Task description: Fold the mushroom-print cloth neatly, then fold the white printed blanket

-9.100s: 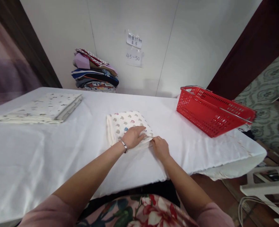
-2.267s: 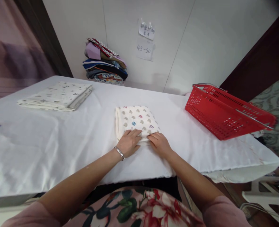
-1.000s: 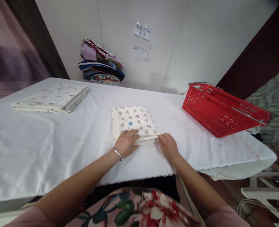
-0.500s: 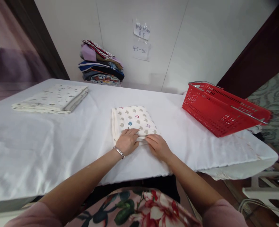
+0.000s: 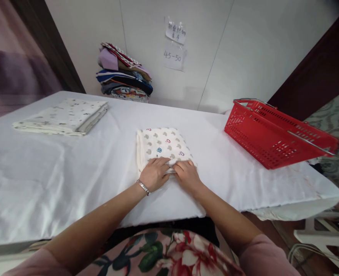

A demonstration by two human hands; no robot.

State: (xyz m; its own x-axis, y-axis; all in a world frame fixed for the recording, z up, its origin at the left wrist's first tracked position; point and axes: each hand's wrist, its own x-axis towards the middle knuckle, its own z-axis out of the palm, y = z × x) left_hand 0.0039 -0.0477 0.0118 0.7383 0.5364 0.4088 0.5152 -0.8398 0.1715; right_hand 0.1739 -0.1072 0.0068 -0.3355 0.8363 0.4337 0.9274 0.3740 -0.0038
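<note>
A folded cream cloth (image 5: 161, 145) with small grey, red and blue prints lies in the middle of the white-covered table (image 5: 71, 168). My left hand (image 5: 154, 174), with a silver bracelet at the wrist, lies flat on the cloth's near edge, fingers stretched out. My right hand (image 5: 186, 175) rests just to the right of it on the same near edge, fingers curled over the folded layers. The two hands nearly touch.
A second folded cream cloth (image 5: 63, 117) lies at the far left of the table. A red plastic basket (image 5: 275, 132) stands tilted at the right. A stack of coloured fabrics (image 5: 123, 76) sits against the back wall under paper notes (image 5: 173, 46). A white stool (image 5: 325, 237) is lower right.
My right hand has slid left along the cloth's near edge, from its right corner to beside my left hand. The left hand has stayed in place.
</note>
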